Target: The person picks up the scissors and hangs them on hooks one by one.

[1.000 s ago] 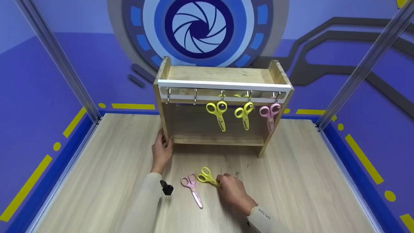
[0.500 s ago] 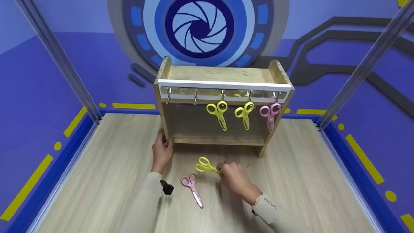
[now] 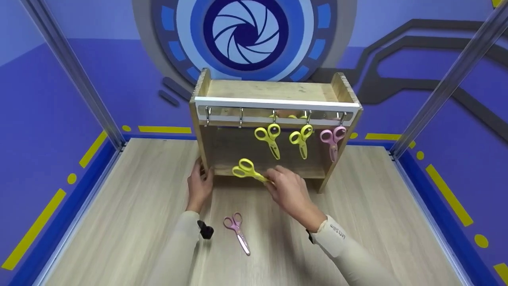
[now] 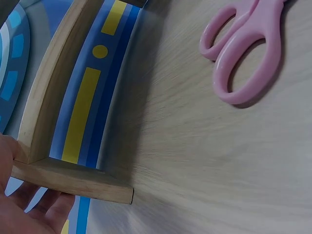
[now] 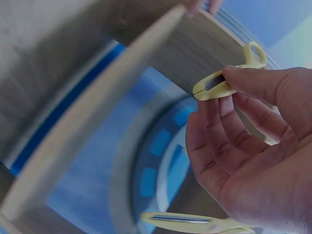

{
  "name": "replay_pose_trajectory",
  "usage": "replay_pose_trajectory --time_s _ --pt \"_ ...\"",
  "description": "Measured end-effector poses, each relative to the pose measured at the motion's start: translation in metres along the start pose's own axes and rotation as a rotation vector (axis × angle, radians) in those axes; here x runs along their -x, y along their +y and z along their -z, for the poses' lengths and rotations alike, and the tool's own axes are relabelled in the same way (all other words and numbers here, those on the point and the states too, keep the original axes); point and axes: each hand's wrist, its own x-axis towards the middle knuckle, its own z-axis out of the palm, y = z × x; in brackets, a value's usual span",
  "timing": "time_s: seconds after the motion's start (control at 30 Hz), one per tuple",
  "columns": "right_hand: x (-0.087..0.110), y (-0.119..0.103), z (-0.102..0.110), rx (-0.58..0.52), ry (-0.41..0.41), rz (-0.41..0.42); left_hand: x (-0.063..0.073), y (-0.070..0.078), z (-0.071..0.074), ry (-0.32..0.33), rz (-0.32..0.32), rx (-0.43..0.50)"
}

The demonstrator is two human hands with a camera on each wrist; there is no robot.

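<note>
My right hand (image 3: 290, 190) pinches a pair of yellow scissors (image 3: 247, 170) by the blade end, handle loops to the left, in front of the wooden rack's lower shelf. In the right wrist view, the thumb and fingers grip the scissors' blades (image 5: 214, 87). At the rack's left side panel my left hand (image 3: 199, 184) holds the lower edge, thumb in front and fingers behind it. The left wrist view shows that hand (image 4: 29, 207) around the wooden side (image 4: 73, 181). Pink scissors (image 3: 237, 233) lie on the table between the forearms, handles toward the rack.
The wooden rack (image 3: 274, 89) carries a white rail (image 3: 278, 104) with several metal hooks. Two yellow scissors (image 3: 270, 139) and one pink pair (image 3: 333, 141) hang from the middle and right hooks. The two left hooks (image 3: 241, 118) hold nothing. Blue walls enclose the table.
My right hand has lifted the yellow scissors from the table and carried them up toward the rack. The left hand and the pink scissors on the table stay put.
</note>
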Motion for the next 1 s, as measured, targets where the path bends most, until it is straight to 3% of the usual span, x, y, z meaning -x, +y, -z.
replay_pose_trajectory --time_s 0.3,0.53,1.0 --pt "-0.026 -0.022 0.020 -0.074 0.096 -0.003 -0.001 0.002 -0.001 0.003 0.008 -0.017" --pt "-0.040 -0.029 0.023 -0.123 0.153 0.002 0.000 0.003 -0.001 0.002 0.017 -0.033" --pt "-0.052 -0.032 0.010 -0.206 0.120 -0.062 0.002 0.002 -0.001 -0.003 0.030 -0.032"
